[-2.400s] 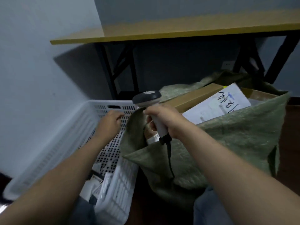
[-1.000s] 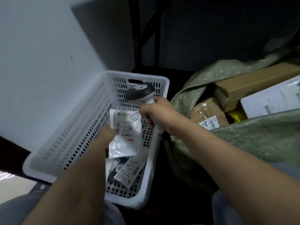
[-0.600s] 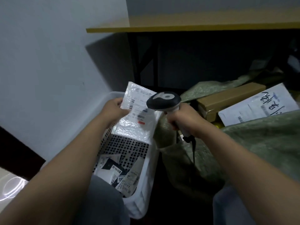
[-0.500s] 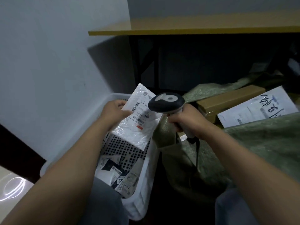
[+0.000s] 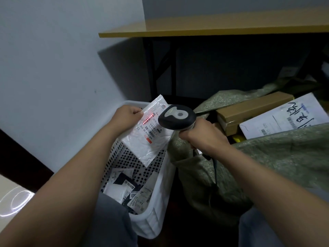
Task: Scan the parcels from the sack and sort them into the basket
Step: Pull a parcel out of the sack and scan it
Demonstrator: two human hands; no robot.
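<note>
Scanning step: the left grip [image 5: 127, 115] pinches the parcel [image 5: 153, 147], the right grip [image 5: 203, 135] clasps the scanner [image 5: 177, 119]; next the parcel should drop into the basket [image 5: 162, 196].

Dim room; deep shadow under table [image 5: 213, 27]; wide-angle bending edges; floor glare lower left.

A desk with a flat yellow wooden top [image 5: 213, 26] and black metal legs [image 5: 151, 68] is seen against the far wall. A plain pale grey wall [image 5: 53, 59] is seen at the left, bordered below by a dark skirting band [image 5: 21, 154]. A ring-shaped glare is reflected on the glossy pale floor [image 5: 12, 196].
</note>
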